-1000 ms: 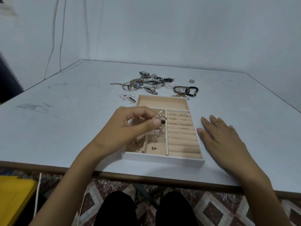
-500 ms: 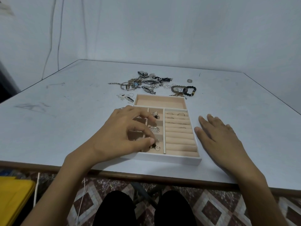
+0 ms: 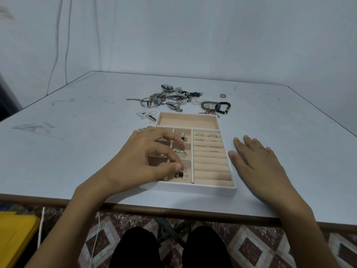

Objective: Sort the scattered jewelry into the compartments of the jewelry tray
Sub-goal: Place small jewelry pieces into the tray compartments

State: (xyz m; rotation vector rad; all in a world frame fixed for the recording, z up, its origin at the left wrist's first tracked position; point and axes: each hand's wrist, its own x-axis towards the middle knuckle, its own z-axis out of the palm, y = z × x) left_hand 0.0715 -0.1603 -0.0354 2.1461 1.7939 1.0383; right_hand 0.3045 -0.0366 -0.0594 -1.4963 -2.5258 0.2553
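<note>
Jewelry [image 3: 178, 98] lies scattered in a heap on the far middle of the table [image 3: 77, 132], just behind the jewelry tray [image 3: 193, 188]: watches, chains, a beaded black bracelet [image 3: 224, 107], and one small ring [image 3: 223, 95] apart at the right. The tray stands near the table's front edge. Its right column of padded rolls holds some thin rings [image 3: 205, 135]; its far long compartment looks bare. The left hand [image 3: 143, 161] covers the tray's left compartments, so what lies there is mostly hidden. Its thumb and fingers are narrow, pinched close to a small black-and-silver piece [image 3: 181, 174] in the nearest middle compartment; whether they grip it I cannot tell. Beyond it lie a fan-shaped silver piece [image 3: 180, 153] and a flower-like piece [image 3: 182, 136]. The right hand [image 3: 257, 163] rests flat and spread on the table, just beside the tray's right wall. No writing is readable.
</note>
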